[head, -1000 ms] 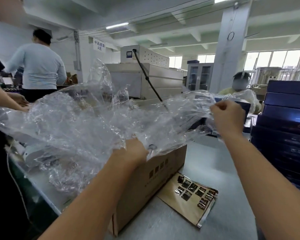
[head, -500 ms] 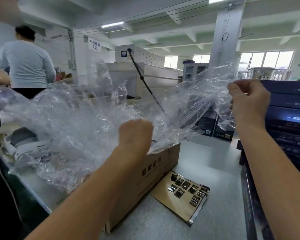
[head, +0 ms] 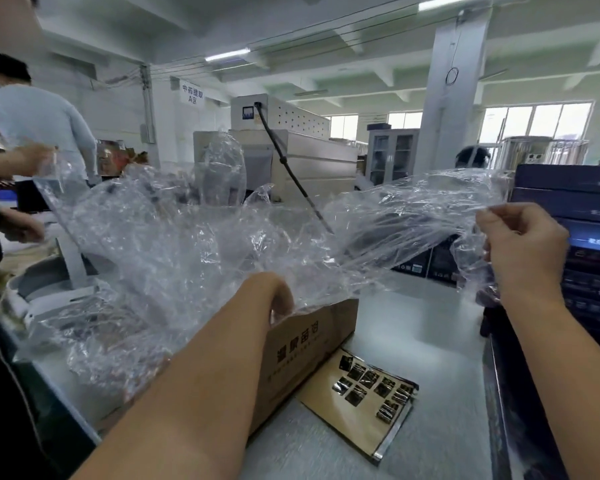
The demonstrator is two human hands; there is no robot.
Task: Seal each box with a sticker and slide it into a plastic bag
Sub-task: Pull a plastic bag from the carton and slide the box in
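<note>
A clear crinkled plastic bag (head: pixel 388 220) stretches from the heap of bags (head: pixel 146 258) to my right hand (head: pixel 522 251), which pinches its edge at chest height. My left hand (head: pixel 274 296) reaches down into the heap at the open cardboard carton (head: pixel 305 348), its fingers curled in the plastic. A sheet of dark stickers (head: pixel 364 389) lies flat on the table in front of the carton. Dark blue boxes (head: pixel 582 216) are stacked at the right, just beyond my right hand.
Another person's hands (head: pixel 28 161) pull at the plastic on the far left. A grey table (head: pixel 413 327) carries the carton; a metal machine (head: pixel 291 147) stands behind it. A white device (head: pixel 52 292) sits left under the plastic.
My right hand has pulled the bag's edge further right and slightly down. My left hand has dropped lower into the plastic at the carton's top.
</note>
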